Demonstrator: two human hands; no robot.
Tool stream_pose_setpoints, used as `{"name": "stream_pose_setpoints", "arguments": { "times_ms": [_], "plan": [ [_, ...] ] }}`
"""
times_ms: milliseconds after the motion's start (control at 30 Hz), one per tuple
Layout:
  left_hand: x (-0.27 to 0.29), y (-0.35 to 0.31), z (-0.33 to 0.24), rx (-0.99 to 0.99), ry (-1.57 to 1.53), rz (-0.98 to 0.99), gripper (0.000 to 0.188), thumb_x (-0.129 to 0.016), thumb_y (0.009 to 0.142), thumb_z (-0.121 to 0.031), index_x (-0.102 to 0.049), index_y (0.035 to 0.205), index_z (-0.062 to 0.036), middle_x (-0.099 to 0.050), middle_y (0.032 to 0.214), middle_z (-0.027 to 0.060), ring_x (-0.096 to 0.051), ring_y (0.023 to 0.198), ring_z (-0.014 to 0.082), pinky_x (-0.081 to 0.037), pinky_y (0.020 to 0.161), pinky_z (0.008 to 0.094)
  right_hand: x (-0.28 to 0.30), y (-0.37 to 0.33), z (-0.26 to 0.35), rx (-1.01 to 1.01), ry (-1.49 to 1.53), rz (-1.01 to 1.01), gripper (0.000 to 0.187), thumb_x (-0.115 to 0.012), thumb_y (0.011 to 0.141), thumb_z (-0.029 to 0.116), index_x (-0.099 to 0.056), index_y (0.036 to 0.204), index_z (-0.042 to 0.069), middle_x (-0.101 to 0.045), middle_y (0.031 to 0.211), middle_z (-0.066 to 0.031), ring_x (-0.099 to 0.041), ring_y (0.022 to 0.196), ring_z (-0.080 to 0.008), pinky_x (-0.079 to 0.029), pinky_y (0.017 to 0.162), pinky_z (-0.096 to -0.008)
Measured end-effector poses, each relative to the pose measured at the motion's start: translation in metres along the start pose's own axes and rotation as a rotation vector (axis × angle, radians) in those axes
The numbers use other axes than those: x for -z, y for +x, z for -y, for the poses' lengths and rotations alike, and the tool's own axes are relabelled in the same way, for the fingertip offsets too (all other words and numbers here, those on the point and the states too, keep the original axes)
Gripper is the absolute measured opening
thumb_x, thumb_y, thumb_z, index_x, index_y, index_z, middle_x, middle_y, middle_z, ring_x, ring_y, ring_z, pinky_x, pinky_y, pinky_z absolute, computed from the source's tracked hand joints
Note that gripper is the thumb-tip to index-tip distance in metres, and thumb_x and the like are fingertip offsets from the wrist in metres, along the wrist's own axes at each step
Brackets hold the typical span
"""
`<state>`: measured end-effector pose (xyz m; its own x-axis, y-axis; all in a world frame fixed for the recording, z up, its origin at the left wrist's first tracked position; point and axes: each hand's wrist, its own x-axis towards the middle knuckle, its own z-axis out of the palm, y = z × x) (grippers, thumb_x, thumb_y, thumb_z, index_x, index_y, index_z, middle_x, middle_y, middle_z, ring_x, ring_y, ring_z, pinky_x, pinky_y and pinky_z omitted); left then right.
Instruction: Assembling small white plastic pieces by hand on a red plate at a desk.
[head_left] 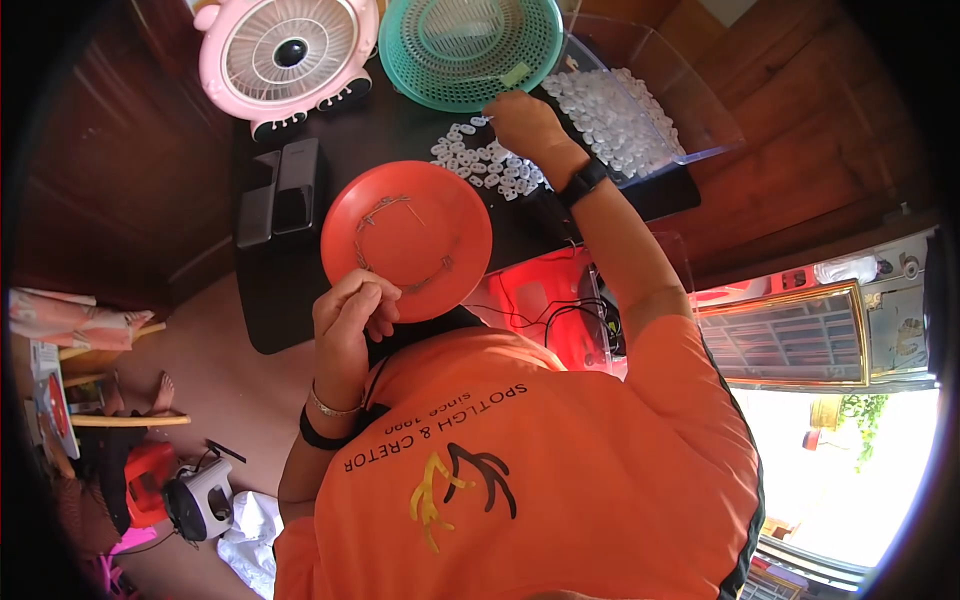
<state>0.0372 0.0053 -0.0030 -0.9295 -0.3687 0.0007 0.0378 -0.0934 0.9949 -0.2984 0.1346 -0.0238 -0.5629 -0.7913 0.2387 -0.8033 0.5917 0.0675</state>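
Observation:
My left hand [352, 308] is closed at the near left rim of a round orange-red plate [465, 215]. Whatever its curled fingers hold, if anything, is hidden. Thin metal pins [385, 205] lie scattered around the plate's inside. Farther right, my right hand [525, 125] is closed too, thumb and fingers together, beside the near rim of a green mesh basket [420, 85]. What is in that pinch is too small to make out. Just below the hand, small white oval pieces [485, 165] with dark holes lie loose on the dark table [285, 300].
A clear plastic bin [705, 110] with many white pieces [615, 115] stands at the far right. At the far left are a pink fan [290, 55] and a dark grey device [285, 195]. Black cables [560, 315] hang by a red container [525, 295] near my right side.

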Motion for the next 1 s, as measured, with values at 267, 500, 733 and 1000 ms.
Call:
{"name": "stream_pose_setpoints", "arguments": {
  "times_ms": [267, 500, 733, 1000],
  "plan": [
    [0.004, 0.000, 0.001, 0.023, -0.048, 0.008, 0.025, -0.046, 0.091, -0.018, -0.063, 0.083, -0.0012, -0.057, 0.066, 0.0020, -0.050, 0.056, 0.0070, -0.036, 0.050, 0.0198, -0.007, 0.008, 0.000, 0.053, -0.048, 0.006, 0.018, -0.053, 0.081, 0.012, -0.069, 0.088, 0.009, -0.065, 0.094, -0.0135, -0.062, 0.096, -0.0319, -0.053, 0.077, -0.0428],
    [0.002, 0.001, 0.002, 0.036, -0.049, 0.033, 0.025, -0.046, 0.092, -0.018, -0.063, 0.083, -0.0022, -0.057, 0.066, 0.0010, -0.048, 0.056, 0.0062, -0.035, 0.050, 0.0196, 0.000, 0.018, -0.017, 0.014, 0.131, 0.097, 0.012, -0.060, 0.074, 0.019, -0.067, 0.076, 0.010, -0.067, 0.076, -0.0123, -0.064, 0.076, -0.0325, -0.049, 0.067, -0.0402],
    [0.000, -0.003, 0.003, 0.045, -0.034, 0.017, 0.025, -0.047, 0.092, -0.019, -0.063, 0.082, -0.0030, -0.058, 0.066, 0.0011, -0.048, 0.055, 0.0058, -0.035, 0.049, 0.0194, 0.007, 0.031, -0.025, 0.008, 0.312, 0.380, 0.012, -0.066, 0.065, 0.017, -0.064, 0.070, 0.006, -0.064, 0.067, -0.0100, -0.063, 0.067, -0.0275, -0.048, 0.061, -0.0368],
    [0.004, -0.003, 0.004, 0.043, -0.034, -0.005, 0.025, -0.046, 0.092, -0.019, -0.063, 0.083, -0.0031, -0.058, 0.066, 0.0016, -0.049, 0.054, 0.0062, -0.035, 0.049, 0.0193, 0.026, 0.011, 0.000, 0.021, 0.470, 0.027, 0.018, -0.060, 0.078, 0.017, -0.069, 0.091, 0.007, -0.069, 0.087, -0.0112, -0.066, 0.081, -0.0285, -0.051, 0.073, -0.0366]
  ]
}}
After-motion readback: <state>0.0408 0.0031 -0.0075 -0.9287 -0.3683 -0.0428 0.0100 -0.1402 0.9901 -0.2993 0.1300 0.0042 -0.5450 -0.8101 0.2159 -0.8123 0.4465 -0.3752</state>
